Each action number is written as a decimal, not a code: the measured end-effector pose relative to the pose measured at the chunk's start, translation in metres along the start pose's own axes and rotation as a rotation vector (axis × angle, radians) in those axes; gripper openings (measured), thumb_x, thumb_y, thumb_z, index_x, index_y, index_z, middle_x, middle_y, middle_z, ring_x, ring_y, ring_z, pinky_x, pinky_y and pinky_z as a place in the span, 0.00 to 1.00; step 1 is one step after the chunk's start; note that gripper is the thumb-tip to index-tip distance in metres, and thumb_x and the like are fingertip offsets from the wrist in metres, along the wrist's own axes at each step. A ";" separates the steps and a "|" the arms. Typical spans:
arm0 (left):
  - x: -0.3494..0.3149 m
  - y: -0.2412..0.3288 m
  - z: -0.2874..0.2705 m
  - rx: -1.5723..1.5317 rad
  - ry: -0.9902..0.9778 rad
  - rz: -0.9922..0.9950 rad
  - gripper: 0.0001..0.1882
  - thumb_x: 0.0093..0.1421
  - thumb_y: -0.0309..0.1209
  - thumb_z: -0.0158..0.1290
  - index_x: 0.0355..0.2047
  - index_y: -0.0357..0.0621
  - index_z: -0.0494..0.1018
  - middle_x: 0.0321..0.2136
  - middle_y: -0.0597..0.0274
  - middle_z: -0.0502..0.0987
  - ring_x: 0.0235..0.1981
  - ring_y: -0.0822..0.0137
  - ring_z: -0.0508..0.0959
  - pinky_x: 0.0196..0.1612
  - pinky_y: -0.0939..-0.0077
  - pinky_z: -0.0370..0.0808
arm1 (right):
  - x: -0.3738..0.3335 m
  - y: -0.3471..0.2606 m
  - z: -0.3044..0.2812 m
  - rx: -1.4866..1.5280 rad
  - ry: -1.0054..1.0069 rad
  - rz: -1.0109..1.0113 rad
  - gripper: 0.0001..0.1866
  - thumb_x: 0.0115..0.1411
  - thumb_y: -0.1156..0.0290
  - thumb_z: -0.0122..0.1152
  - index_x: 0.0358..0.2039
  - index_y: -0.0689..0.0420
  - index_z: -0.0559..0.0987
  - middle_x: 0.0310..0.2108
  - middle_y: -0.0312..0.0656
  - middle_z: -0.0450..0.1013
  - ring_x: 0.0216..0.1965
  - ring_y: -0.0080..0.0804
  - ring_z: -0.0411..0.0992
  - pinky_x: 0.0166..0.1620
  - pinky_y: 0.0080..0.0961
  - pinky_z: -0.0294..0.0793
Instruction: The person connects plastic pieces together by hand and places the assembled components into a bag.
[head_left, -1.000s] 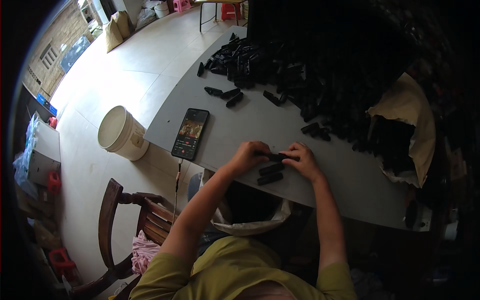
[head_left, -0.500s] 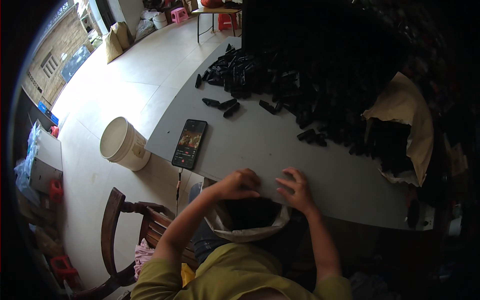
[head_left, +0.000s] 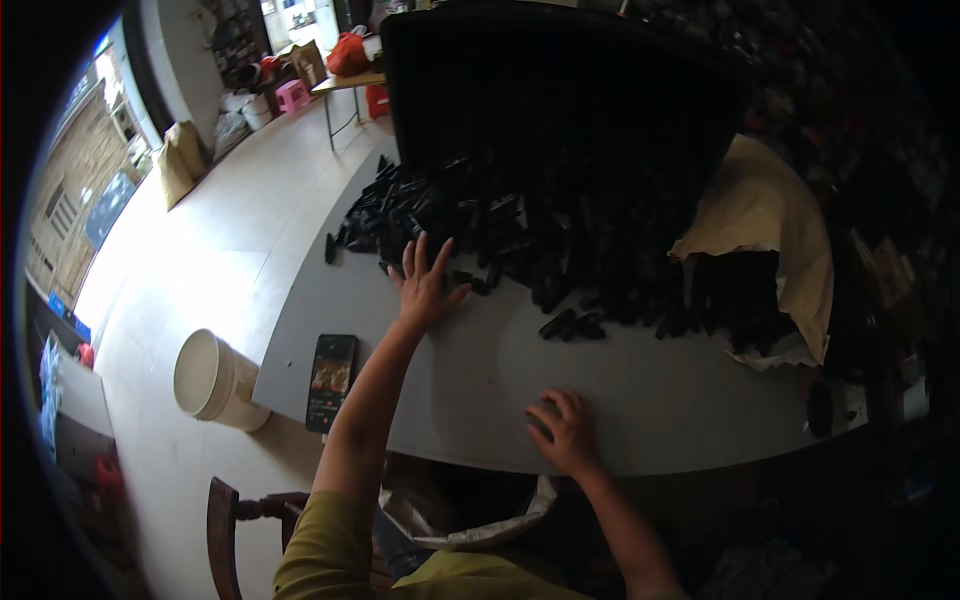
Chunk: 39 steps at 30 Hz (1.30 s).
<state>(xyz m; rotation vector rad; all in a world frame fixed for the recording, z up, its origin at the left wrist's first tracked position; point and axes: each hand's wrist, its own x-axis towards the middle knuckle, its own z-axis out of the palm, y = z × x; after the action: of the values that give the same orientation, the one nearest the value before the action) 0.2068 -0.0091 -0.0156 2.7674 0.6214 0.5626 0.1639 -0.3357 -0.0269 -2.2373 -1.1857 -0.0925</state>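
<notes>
Black plastic pieces (head_left: pixel 490 215) lie heaped across the far side of the grey table (head_left: pixel 480 390), in front of a large dark container (head_left: pixel 560 90), with a few pieces loose along the near edge of the heap. The left hand (head_left: pixel 428 285) reaches out to that edge, its fingers spread wide and pieces close around them; whether the fingertips touch any is hard to tell. The right hand (head_left: pixel 567 432) is near the front edge of the table, well apart from the heap, fingers loosely bent and thumb separate, with a gap between.

A torn brown paper sack (head_left: pixel 765 205) with dark contents sits to the right of the heap. A phone (head_left: pixel 331 380) with a lit screen lies at the table's left, beside the left forearm. Below the front edge, a pale sack (head_left: pixel 445 537) gapes open. A white bucket (head_left: pixel 238 390) stands left of the table.
</notes>
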 end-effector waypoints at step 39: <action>-0.052 0.120 0.014 -0.034 -0.139 0.283 0.29 0.44 0.41 0.60 0.50 0.60 0.71 0.61 0.65 0.59 0.59 0.38 0.56 0.56 0.44 0.61 | 0.099 0.104 -0.010 -0.385 0.280 0.603 0.23 0.56 0.43 0.55 0.50 0.36 0.76 0.63 0.39 0.56 0.59 0.48 0.56 0.56 0.62 0.53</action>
<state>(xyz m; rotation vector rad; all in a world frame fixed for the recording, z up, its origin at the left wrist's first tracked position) 0.2121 -0.1407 -0.0061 2.8500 0.1891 0.4253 0.3054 -0.3124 -0.0354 -2.7084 -0.3335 -0.4018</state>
